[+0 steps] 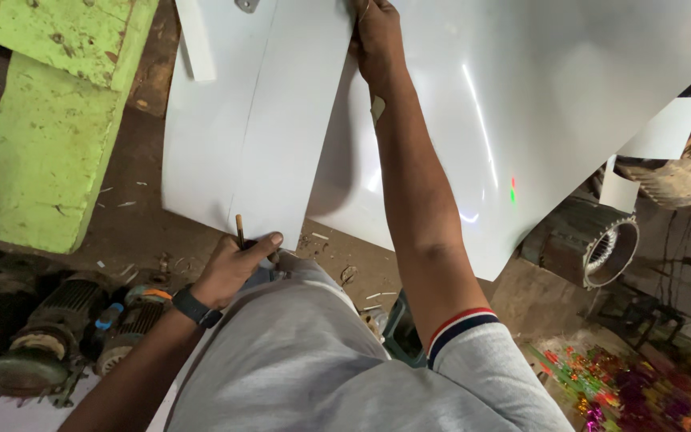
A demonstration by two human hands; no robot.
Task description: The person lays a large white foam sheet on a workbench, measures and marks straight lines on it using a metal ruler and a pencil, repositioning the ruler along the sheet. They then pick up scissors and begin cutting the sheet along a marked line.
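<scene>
Presently, both hands engaged on a white sheet.
The left hand is closed around a pencil, tip at the near edge of the white sheet; the right hand is clamped on the sheet's far part. The sheet overlaps a larger glossy white sheet. A green block stands left; electric motors lie below it, well apart.

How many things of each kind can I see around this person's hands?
White sheets: 2, a narrow sheet and a wide sheet
Pencil: 1, in the left hand
Old motors: 3
Green block: 1
Wristwatch: 1
Total: 8
</scene>
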